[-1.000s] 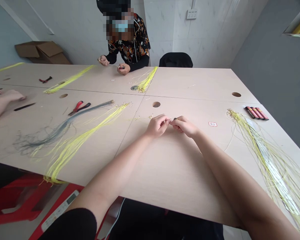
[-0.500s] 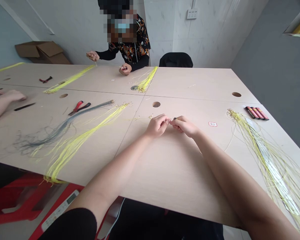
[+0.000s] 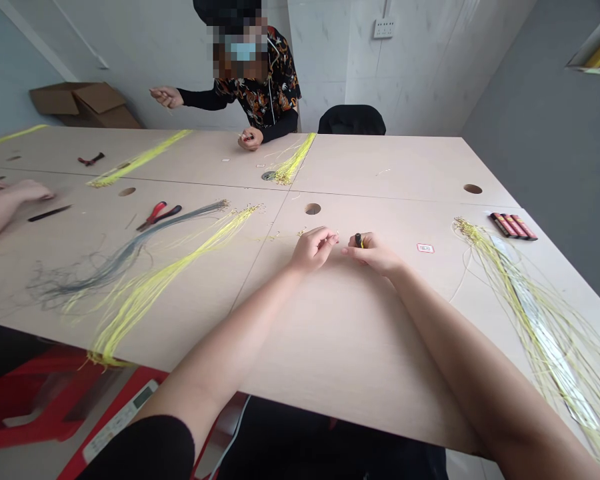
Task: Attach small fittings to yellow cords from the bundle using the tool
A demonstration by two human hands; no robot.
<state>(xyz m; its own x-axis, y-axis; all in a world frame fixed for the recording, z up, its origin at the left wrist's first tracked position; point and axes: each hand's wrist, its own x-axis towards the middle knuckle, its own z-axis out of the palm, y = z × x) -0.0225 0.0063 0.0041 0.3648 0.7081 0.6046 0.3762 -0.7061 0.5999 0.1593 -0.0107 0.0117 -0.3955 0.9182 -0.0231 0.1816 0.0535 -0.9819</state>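
Note:
My left hand [image 3: 314, 245] is closed in a pinch over the table, with a tiny pale gold hook [image 3: 337, 234] just showing at the fingertips; its full shape is hard to see. A short way to the right, my right hand [image 3: 373, 252] curls round a small black-ended tool [image 3: 359, 240] with a bit of yellow beside it. The two hands are apart. Beyond my left hand lie several loose gold hooks [image 3: 301, 233]. Bundles of yellow line [image 3: 165, 277] and grey line [image 3: 130, 250], gold-tipped at their far ends, spread out on the left.
Red-and-black pliers [image 3: 159, 215] and a dark knife [image 3: 50, 213] lie left. At right are another yellow line bundle [image 3: 517, 293] and a row of red-black batteries [image 3: 513, 227]. A round hole [image 3: 313, 209] pierces the tabletop [image 3: 300, 333]. A co-worker [image 3: 260, 87] sits opposite; another person's arm [image 3: 10, 203] rests far left.
My hands have parted slightly. My right hand has turned, so more of the black-ended tool shows. The co-worker's raised hand opposite has moved farther out to the left.

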